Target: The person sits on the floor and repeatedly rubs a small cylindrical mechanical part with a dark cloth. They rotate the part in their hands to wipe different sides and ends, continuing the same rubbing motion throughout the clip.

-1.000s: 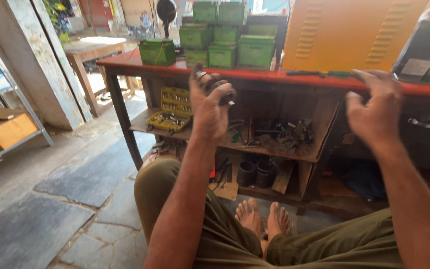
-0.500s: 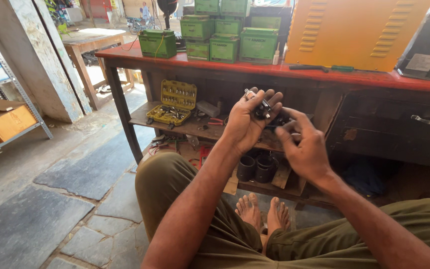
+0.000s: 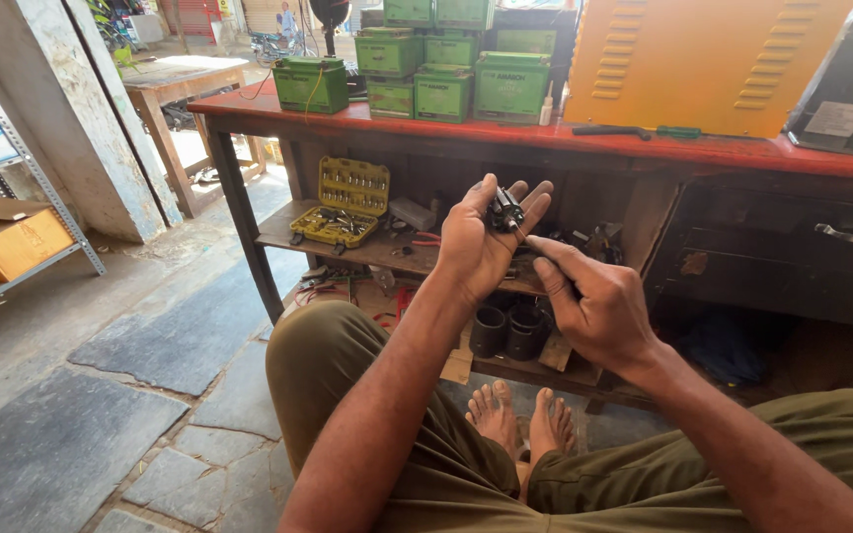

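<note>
My left hand (image 3: pixel 478 247) is raised in front of the workbench, fingers spread upward, cradling a small dark metal part (image 3: pixel 504 209) against its palm and fingers. My right hand (image 3: pixel 594 301) is just to the right and lower, with thumb and forefinger pinched at the lower end of that part. How far the right fingers grip it is hard to tell. I sit with knees apart in olive trousers, bare feet (image 3: pixel 525 419) crossed on the floor below.
A red-topped workbench (image 3: pixel 545 138) carries several green boxes (image 3: pixel 441 94) and an orange metal case (image 3: pixel 703 59). Its lower shelf holds a yellow socket set (image 3: pixel 343 202), black cylinders (image 3: pixel 505 331) and loose tools. A dark drawer (image 3: pixel 792 257) is at right; metal shelving (image 3: pixel 22 197) at left.
A second ago my hands were apart, the right one raised and empty. They came together at the dark part, and both have since lowered slightly, with the left palm opened upward.
</note>
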